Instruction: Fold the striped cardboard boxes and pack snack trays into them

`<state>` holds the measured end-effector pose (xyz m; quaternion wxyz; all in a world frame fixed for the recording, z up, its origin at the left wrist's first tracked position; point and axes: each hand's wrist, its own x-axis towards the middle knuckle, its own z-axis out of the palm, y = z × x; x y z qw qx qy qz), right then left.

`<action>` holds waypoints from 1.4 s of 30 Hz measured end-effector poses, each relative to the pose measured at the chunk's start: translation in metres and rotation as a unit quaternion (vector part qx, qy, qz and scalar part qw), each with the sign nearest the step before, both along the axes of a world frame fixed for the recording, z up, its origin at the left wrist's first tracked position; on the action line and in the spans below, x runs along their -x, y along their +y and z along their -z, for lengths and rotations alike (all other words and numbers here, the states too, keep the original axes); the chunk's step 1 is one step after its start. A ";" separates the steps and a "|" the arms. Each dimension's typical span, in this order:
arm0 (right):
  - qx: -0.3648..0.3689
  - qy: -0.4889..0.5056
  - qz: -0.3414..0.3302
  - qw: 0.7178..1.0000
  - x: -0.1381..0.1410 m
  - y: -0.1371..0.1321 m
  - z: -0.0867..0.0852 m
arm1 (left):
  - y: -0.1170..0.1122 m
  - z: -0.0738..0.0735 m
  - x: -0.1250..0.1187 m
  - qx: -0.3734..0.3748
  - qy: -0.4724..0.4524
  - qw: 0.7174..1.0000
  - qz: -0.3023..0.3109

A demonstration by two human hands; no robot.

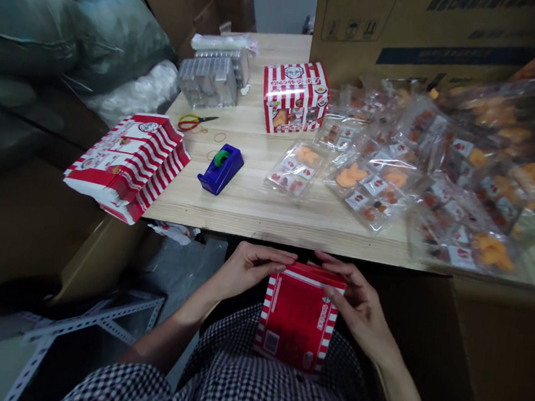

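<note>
A red carton (300,320) with striped sides rests upright against my lap, below the table's front edge. My left hand (252,269) pinches its upper left corner between thumb and fingers. At the upper right corner, my right hand (356,299) grips the same carton, thumb on the near face and fingers behind. On the table beyond stands a filled striped box (294,97) with windows showing its contents. One clear packet (295,169) of small orange and brown pieces lies in front of that box.
Many similar packets (377,182) are heaped across the table's right. A blue tape dispenser (221,169), yellow-handled scissors (193,122) and a stack of flat striped cartons (127,162) lie left. Clear plastic cases (209,81) stand behind. A large cardboard box (369,26) borders the back.
</note>
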<state>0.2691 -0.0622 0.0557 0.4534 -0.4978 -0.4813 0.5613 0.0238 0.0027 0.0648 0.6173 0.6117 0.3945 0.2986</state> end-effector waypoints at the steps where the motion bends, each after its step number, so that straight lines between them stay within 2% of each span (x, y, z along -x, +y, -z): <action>1: -0.008 -0.013 0.002 1.000 0.003 0.003 -0.002 | 0.001 -0.003 -0.001 -0.011 0.003 1.000 -0.001; 6: -0.006 -0.037 -0.030 0.999 0.009 0.018 0.001 | 0.006 -0.008 -0.008 -0.035 0.009 0.999 -0.034; 10: 0.008 -0.057 -0.023 0.998 0.005 0.028 0.016 | 0.010 0.006 -0.006 -0.026 0.011 0.999 -0.046; 12: 0.004 -0.078 -0.009 0.997 0.000 0.030 0.025 | 0.021 0.013 0.012 -0.075 0.054 0.992 -0.090; 13: 0.003 -0.087 0.002 0.996 -0.003 0.029 0.030 | 0.029 0.016 0.026 -0.117 0.092 0.979 -0.140; 14: 0.005 -0.093 0.012 0.996 -0.006 0.029 0.034 | 0.039 0.017 0.042 -0.164 0.139 0.954 -0.209; 15: 0.011 -0.092 0.024 0.995 -0.009 0.027 0.038 | 0.051 0.017 0.060 -0.207 0.182 0.917 -0.288; 17: 0.025 -0.082 0.041 0.995 -0.012 0.024 0.043 | 0.078 0.016 0.094 -0.228 0.265 0.850 -0.395; 18: 0.029 -0.075 0.048 0.996 -0.011 0.022 0.044 | 0.092 0.016 0.109 -0.209 0.291 0.835 -0.417; 20: 0.027 -0.060 0.060 0.996 -0.006 0.020 0.044 | 0.119 0.016 0.129 -0.131 0.293 0.851 -0.416; 23: 0.019 -0.036 0.082 0.996 0.004 0.019 0.039 | 0.149 0.019 0.143 -0.053 0.261 0.883 -0.386; 28: 0.021 -0.029 0.098 0.995 0.004 0.018 0.036 | 0.170 0.027 0.153 0.029 0.183 0.916 -0.356; 33: 0.042 -0.031 0.101 0.994 0.000 0.018 0.038 | 0.170 0.029 0.158 0.052 0.076 0.920 -0.381; 37: 0.052 -0.014 0.122 0.991 0.001 0.018 0.037 | 0.156 0.038 0.156 0.030 0.012 0.912 -0.410; 42: 0.054 -0.001 0.130 0.990 0.000 0.017 0.035 | 0.136 0.059 0.147 -0.023 0.032 0.891 -0.453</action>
